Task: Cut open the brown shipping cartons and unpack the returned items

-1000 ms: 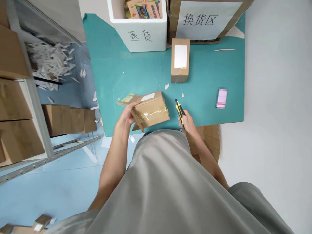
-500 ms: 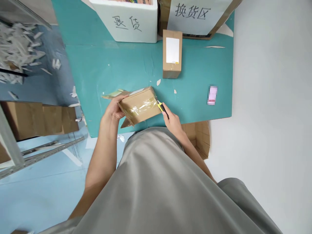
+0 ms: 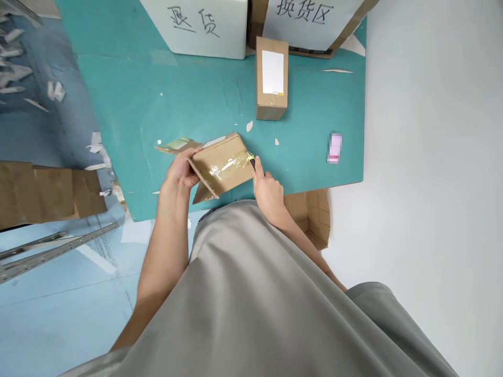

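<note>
A taped cardboard box (image 3: 222,165) lies tilted on the teal table (image 3: 165,104) near its front edge. My left hand (image 3: 179,173) grips the box's left end, fingers wrapped over the top edge. My right hand (image 3: 268,189) is closed round a yellow and black utility knife (image 3: 251,161), whose tip touches the right end of the box at the tape. A loose flap hangs under the box.
A second small box (image 3: 271,78) with a white label stands further back. Behind it are a white foam bin (image 3: 204,26) and a cardboard bin with a paper sign (image 3: 306,21). A small pink item (image 3: 335,147) lies right. Flattened cardboard (image 3: 47,191) and paper scraps lie on the floor left.
My right hand moved the knife left from the table surface to the box's right end. The left hand kept hold of the box and turned it slightly.
</note>
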Demonstrator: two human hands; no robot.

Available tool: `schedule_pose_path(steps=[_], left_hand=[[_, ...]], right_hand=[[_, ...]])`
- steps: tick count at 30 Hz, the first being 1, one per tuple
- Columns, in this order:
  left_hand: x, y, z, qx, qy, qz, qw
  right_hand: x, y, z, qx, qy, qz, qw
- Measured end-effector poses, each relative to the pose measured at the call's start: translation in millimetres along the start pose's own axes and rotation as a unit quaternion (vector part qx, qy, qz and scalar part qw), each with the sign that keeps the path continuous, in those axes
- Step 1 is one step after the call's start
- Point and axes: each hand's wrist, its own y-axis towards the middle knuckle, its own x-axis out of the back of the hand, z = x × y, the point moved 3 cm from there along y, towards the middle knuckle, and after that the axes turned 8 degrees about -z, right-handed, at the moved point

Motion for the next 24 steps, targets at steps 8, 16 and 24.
schedule_pose_path(steps=[8, 16, 24], left_hand=[[-2.8, -1, 11, 0.016, -0.01, -0.027, 0.999], [6.5, -8, 16, -0.032, 0.0, 0.007, 0.999], [35.1, -21, -8, -0.018, 0.041, 0.055, 0.997]], right_hand=[[-21, -22, -31, 0.013, 0.144, -0.066, 0.987], [11, -53, -33, -0.017, 0.099, -0.035, 0.994], [14, -4, -61, -0.116, 0.287, -0.093, 0.946]])
